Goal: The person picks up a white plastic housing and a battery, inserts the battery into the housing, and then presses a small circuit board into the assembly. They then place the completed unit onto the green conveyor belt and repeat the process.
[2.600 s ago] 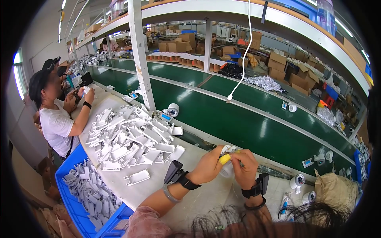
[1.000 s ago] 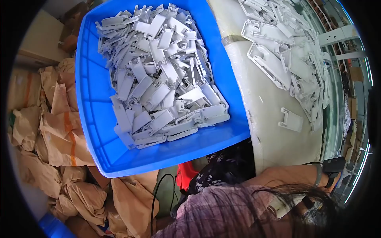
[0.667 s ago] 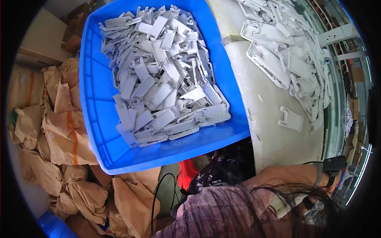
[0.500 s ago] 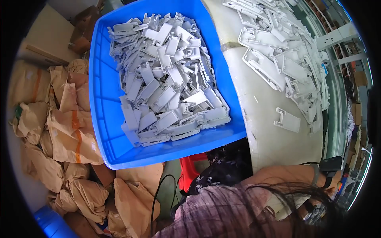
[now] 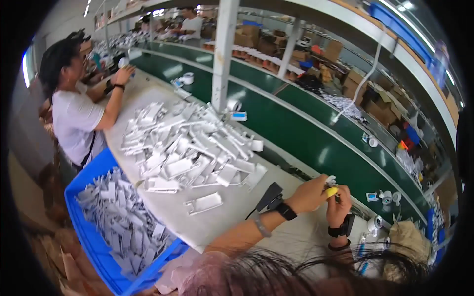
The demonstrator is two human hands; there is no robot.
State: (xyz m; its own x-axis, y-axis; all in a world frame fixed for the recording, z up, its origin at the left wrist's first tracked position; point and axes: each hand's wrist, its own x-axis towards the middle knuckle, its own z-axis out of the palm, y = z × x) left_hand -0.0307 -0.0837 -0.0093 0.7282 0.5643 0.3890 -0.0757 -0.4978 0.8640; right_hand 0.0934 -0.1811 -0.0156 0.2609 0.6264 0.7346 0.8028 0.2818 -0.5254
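Both hands met above the pale worktop point(image 5: 232, 222). The left hand point(image 5: 308, 195) and the right hand point(image 5: 338, 206) had their fingers pinched around a small yellow and white plastic piece point(image 5: 331, 189). Down to the left sat a blue plastic bin point(image 5: 94, 246) full of grey plastic parts point(image 5: 118, 217). Farther off lay a heap of white plastic parts point(image 5: 187, 148). Behind it ran a long green belt point(image 5: 306, 133). A person in a white shirt point(image 5: 74, 118) worked at the far left.

Left hand point(image 5: 308, 195): bare forearm, black wristwatch point(image 5: 285, 211) and a thin grey bracelet point(image 5: 261, 228) behind it. Right hand point(image 5: 338, 207): black strap point(image 5: 343, 229) at the wrist. Dark hair point(image 5: 296, 271) along the lower edge.
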